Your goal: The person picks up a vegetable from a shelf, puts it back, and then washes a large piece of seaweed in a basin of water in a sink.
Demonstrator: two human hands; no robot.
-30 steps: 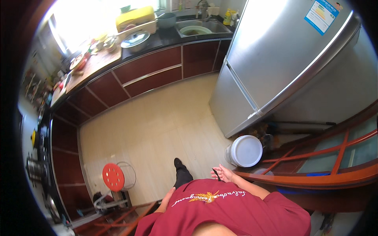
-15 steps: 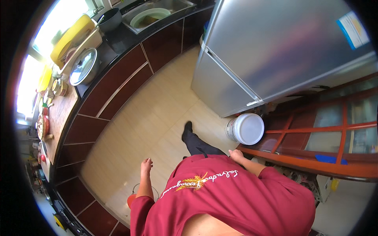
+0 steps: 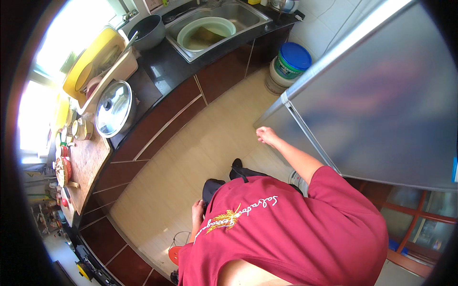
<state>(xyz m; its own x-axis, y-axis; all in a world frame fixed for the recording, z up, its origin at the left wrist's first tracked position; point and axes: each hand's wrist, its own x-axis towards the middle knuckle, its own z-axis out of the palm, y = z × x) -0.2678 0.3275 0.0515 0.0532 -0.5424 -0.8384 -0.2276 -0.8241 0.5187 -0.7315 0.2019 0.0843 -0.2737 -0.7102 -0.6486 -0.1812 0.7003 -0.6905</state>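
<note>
My right hand (image 3: 266,136) is stretched forward over the floor, close to the lower corner of the grey fridge (image 3: 381,105). Its fingers are loosely curled and nothing shows in them. Down at my left side hangs my left hand (image 3: 197,209), beside the dark trousers, its fingers bent inward with no object visible. A small round red thing (image 3: 174,255) with a thin wire loop lies below that hand, partly hidden by my maroon shirt.
Along the left runs a dark counter with a lidded pot (image 3: 113,108), a dish rack (image 3: 109,83), a dark pot (image 3: 148,33) and a wooden board (image 3: 90,167). A green basin (image 3: 229,28) sits in the sink (image 3: 253,16). Stacked buckets (image 3: 291,62) stand beyond the fridge.
I have moved forward, so the sink and stacked buckets show more fully. My right hand has swung forward, while the left has dropped back to my side. The white bucket is now mostly hidden.
</note>
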